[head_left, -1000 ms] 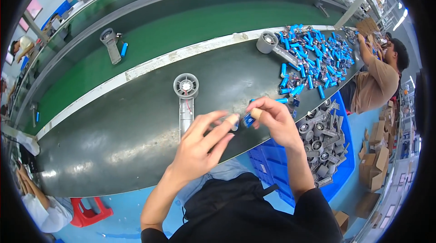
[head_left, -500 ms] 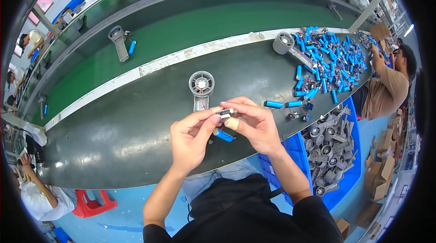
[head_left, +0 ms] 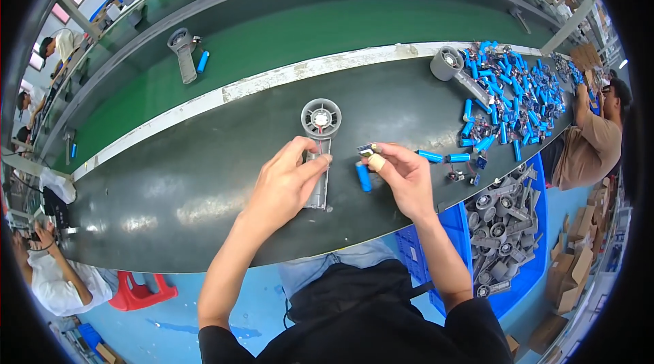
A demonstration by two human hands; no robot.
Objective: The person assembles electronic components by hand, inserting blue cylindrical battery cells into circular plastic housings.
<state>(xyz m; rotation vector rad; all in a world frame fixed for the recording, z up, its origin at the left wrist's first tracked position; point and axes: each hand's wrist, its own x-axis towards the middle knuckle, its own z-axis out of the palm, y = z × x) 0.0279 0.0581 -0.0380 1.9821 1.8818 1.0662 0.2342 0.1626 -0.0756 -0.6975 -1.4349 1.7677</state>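
Note:
A grey handheld fan housing [head_left: 321, 117] lies on the dark table in front of me, its round fan end away from me and its open handle [head_left: 317, 195] toward me. My left hand [head_left: 283, 183] is over the upper handle, thumb and fingers closed close together. Whatever they pinch there is hidden. To the right, my right hand [head_left: 403, 177] holds a small circuit board [head_left: 366, 150] between thumb and fingers; tape wraps the thumb. Just below the board is a blue cylindrical battery [head_left: 364, 177]; I cannot tell if it hangs or rests on the table.
A heap of blue batteries with wired boards [head_left: 511, 95] covers the table's right, with another fan housing [head_left: 447, 64] beside it. A blue crate [head_left: 539, 228] of grey housings stands at the front right. Beyond the pale ledge lies another housing [head_left: 182, 54]. A co-worker [head_left: 589, 139] sits at right.
My left hand has let go of the circuit board and moved to the fan's handle. My right hand keeps the board, now farther right of the handle, and more of the battery shows.

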